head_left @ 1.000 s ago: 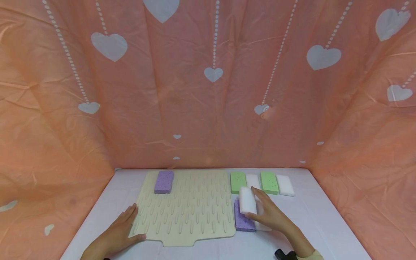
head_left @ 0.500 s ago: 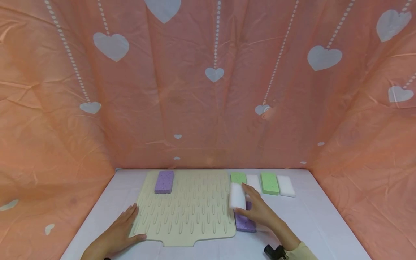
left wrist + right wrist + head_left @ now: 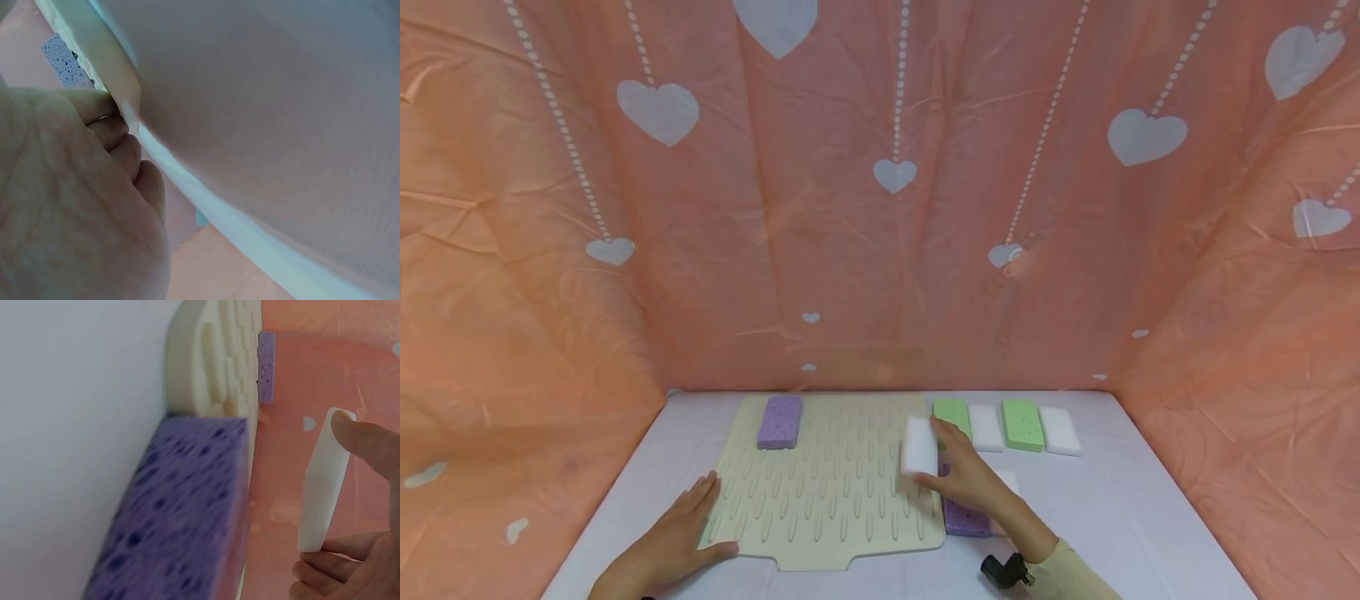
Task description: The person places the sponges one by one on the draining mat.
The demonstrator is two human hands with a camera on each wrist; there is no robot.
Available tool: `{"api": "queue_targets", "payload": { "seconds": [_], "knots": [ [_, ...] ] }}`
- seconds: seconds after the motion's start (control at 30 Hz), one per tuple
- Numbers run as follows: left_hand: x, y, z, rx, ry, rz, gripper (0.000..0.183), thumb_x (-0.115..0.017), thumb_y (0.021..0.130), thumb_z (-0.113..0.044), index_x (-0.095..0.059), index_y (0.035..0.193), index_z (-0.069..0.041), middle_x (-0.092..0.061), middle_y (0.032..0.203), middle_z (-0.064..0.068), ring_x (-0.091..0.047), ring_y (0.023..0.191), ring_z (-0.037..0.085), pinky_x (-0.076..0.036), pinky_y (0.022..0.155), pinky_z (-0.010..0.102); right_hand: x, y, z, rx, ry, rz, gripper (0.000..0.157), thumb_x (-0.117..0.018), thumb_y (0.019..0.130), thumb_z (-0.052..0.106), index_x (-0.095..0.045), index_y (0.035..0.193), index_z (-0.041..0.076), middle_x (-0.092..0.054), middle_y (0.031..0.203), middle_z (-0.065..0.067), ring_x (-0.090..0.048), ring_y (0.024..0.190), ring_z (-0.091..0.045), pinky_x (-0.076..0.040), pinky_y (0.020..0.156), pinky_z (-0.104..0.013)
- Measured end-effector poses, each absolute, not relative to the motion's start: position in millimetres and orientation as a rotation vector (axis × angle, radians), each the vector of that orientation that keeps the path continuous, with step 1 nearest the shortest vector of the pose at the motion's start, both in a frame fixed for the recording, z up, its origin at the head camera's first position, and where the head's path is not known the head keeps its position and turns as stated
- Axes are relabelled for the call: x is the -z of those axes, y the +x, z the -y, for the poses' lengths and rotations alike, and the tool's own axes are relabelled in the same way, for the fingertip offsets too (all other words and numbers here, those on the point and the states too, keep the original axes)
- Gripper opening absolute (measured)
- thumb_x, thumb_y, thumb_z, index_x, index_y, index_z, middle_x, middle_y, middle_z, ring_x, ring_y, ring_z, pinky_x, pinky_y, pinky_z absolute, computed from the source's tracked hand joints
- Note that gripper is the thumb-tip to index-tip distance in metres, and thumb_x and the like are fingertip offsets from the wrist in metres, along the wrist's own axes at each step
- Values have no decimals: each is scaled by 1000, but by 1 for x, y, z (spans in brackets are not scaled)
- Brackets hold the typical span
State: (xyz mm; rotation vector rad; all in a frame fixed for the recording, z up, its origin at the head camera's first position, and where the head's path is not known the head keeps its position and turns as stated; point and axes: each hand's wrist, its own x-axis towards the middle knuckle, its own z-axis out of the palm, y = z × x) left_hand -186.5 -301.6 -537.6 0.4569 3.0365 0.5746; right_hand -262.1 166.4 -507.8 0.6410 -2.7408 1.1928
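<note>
My right hand pinches a white sponge between thumb and fingertips, above the right side of a cream ridged mat. In the right wrist view the white sponge is held by its two ends, raised off the mat. My left hand rests at the mat's left edge, fingers extended along it and thumb at the near corner. The left wrist view shows those fingertips right at the edge. A purple sponge lies at the mat's far left.
Right of the mat, a back row holds a green sponge, a white sponge, another green sponge and another white sponge. Nearer lies a purple sponge, with a white sponge partly hidden behind my right arm. An orange heart-patterned curtain surrounds the table.
My right hand has carried the white sponge leftward, from above the near purple sponge to over the mat's right side. My left hand has stayed at the mat's edge.
</note>
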Motion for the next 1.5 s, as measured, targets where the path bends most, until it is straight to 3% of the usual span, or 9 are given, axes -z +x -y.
{"api": "queue_targets", "payload": {
  "seconds": [0.57, 1.27, 1.5],
  "knots": [
    [539, -187, 303, -584, 430, -3017, 119, -68, 76, -72, -29, 151, 12, -22, 160, 30, -21, 147, 49, 21, 96, -2, 506, -278, -135, -1183, 706, 2752, 105, -82, 81, 47, -26, 157, 0, -33, 158, -21, -28, 147, -41, -31, 115, -60],
    [538, -187, 301, -572, 478, -3062, 116, -67, 78, -71, -32, 149, 13, -25, 159, 30, -23, 146, 49, 19, 101, 0, 491, -307, -83, -1034, 792, 2847, 106, -80, 82, 47, -25, 155, -5, -35, 157, -22, -29, 147, -38, -28, 119, -51],
    [538, -187, 303, -558, 476, -3069, 116, -67, 78, -72, -32, 149, 13, -26, 159, 30, -24, 146, 49, 19, 100, 0, 491, -318, -64, -992, 819, 2844, 103, -81, 82, 45, -29, 153, -8, -40, 154, -23, -35, 144, -36, -33, 117, -47]
  ]
}}
